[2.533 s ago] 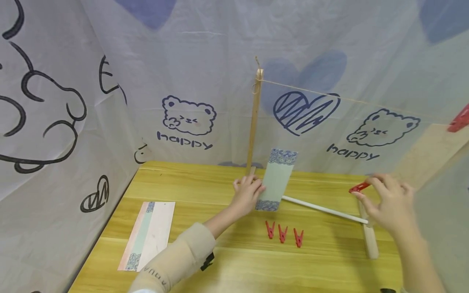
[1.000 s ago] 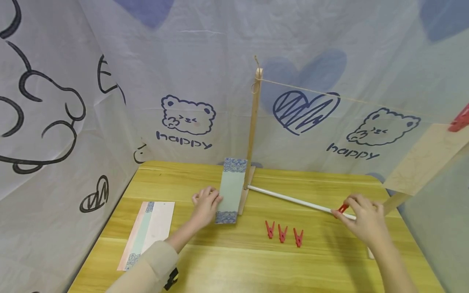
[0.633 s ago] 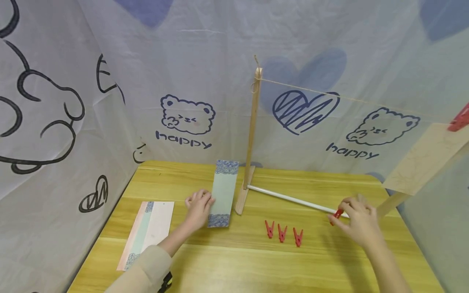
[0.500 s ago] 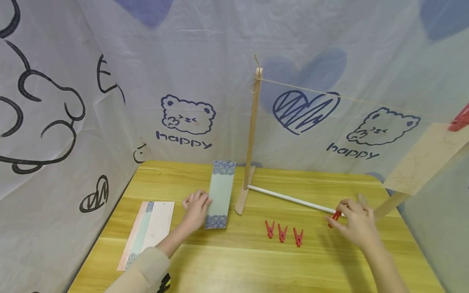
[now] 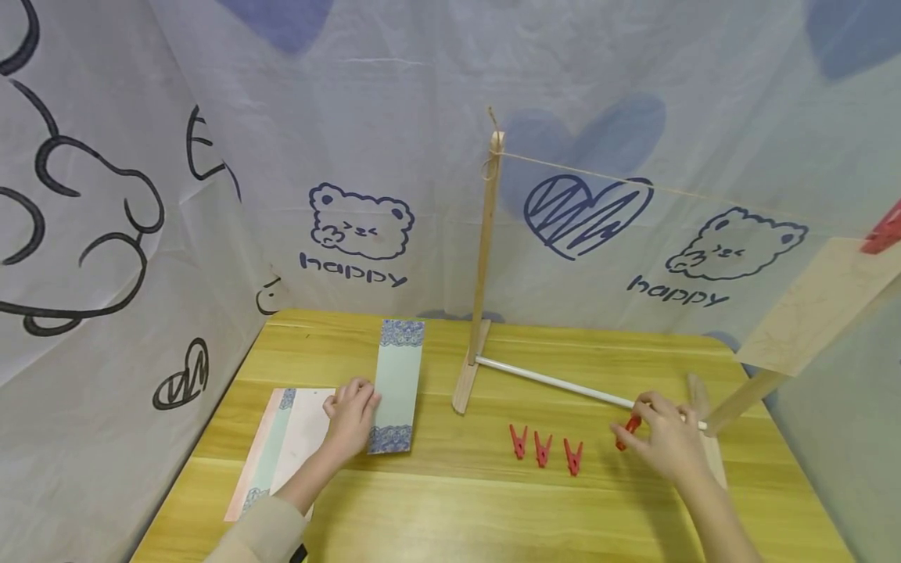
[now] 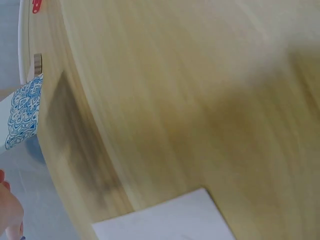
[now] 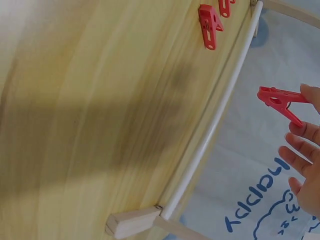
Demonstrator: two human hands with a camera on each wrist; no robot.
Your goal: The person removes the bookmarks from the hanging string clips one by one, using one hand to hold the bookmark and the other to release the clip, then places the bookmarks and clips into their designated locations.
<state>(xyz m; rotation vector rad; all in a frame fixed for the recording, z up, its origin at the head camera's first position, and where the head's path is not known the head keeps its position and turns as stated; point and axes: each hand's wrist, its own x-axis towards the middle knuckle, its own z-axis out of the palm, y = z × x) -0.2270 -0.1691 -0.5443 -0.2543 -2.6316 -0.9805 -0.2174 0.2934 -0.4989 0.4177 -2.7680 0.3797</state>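
My left hand [image 5: 352,414] holds a pale green paper card [image 5: 399,383] by its left edge; the card stands nearly upright and has blue patterned bands at both ends. One blue band [image 6: 25,112] shows at the side of the left wrist view, with part of the left hand [image 6: 9,212] below it. My right hand [image 5: 665,442] pinches a red clothespin [image 5: 628,432] by its handles between thumb and fingers. In the right wrist view this clothespin [image 7: 280,99] has its handles spread and its clamping end together. Three more red clothespins [image 5: 543,450] lie in a row on the table.
A wooden post [image 5: 484,250] carries a string [image 5: 598,172] running right, where a beige card [image 5: 809,305] hangs under a red clip [image 5: 883,228]. A white rod [image 5: 556,381] runs low between the stand's feet. Another striped card [image 5: 307,418] lies at left, partly behind the left arm.
My left hand has carried the green card leftward from beside the post, over towards the striped card. My right hand has come left and nearer with its clothespin, which now points lower.
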